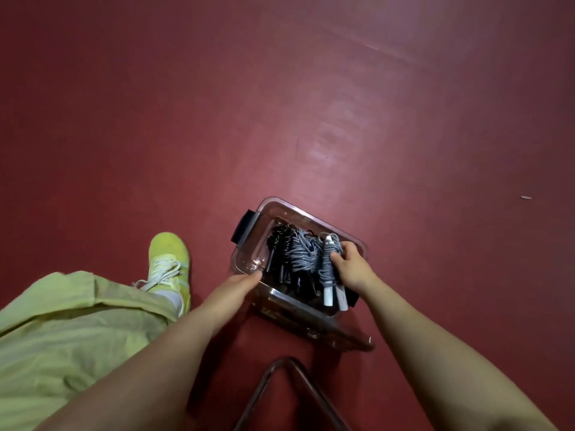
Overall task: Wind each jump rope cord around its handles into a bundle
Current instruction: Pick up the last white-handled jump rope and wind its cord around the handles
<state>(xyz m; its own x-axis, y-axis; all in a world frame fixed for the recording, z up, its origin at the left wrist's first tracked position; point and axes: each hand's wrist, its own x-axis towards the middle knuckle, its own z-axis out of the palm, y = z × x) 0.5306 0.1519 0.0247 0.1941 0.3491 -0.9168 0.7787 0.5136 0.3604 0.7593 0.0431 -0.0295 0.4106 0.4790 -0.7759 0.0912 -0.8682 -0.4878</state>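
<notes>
A clear plastic bin with black latches stands on the red floor. Inside lie wound jump ropes: a black bundle at the left and a grey bundle in the middle. At the bin's right side, my right hand grips a grey-corded bundle with white handles; the handles stick out over the near rim. My left hand rests with straight fingers on the bin's near left corner.
My left leg in light green trousers and a yellow-green shoe are left of the bin. The bin's clear lid lies against its near side. A dark metal frame rises at the bottom centre. Open red floor lies beyond.
</notes>
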